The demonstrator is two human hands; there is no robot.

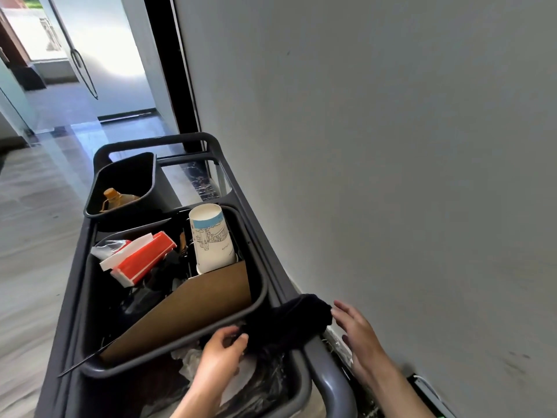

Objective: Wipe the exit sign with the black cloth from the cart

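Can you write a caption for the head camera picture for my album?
Two bare hands, left and right, reach a black cloth draped on a grey cart rail.

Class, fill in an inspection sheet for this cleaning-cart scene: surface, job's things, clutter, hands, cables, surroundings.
Surface: grey cart, bins on top.
Job's things: black cloth draped over the cart rail; exit sign low on the wall, mostly cut off.
Clutter: paper cup, red box, cardboard, bottle.
Hands: left hand pinching the cloth; right hand open beside it.
Cables: nothing seen.
Surroundings: grey wall, glass door.
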